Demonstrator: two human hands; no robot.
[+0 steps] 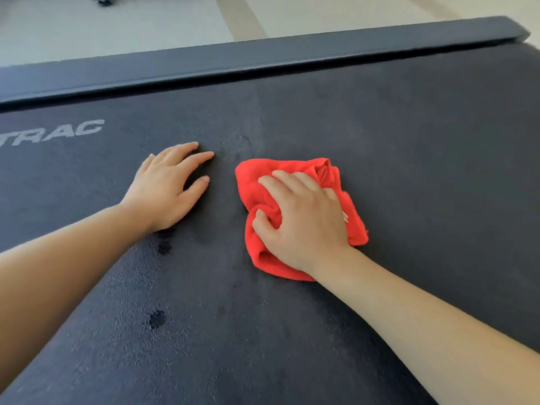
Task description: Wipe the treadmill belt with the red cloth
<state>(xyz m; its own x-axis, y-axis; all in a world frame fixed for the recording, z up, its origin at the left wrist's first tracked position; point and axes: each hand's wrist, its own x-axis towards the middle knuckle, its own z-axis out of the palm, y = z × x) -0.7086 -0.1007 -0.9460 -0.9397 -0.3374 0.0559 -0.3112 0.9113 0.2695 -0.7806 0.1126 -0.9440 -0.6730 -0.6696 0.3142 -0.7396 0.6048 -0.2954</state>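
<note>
My right grip (298, 220) is closed on the red cloth (257, 182), fingers curled over the top and thumb tucked into a fold, pressing it down on the treadmill belt (409, 156). The cloth is bunched into a lump about as wide as it is long, so I see no clear long axis; one corner pokes out toward the far left. My left grip (166, 188) lies open and flat on the belt just beside it, fingers pointing at the side rail (263, 59). The belt runs left to right along that rail. Dark spots (157, 318) mark the near side, and white lettering (55, 135) sits far left.
</note>
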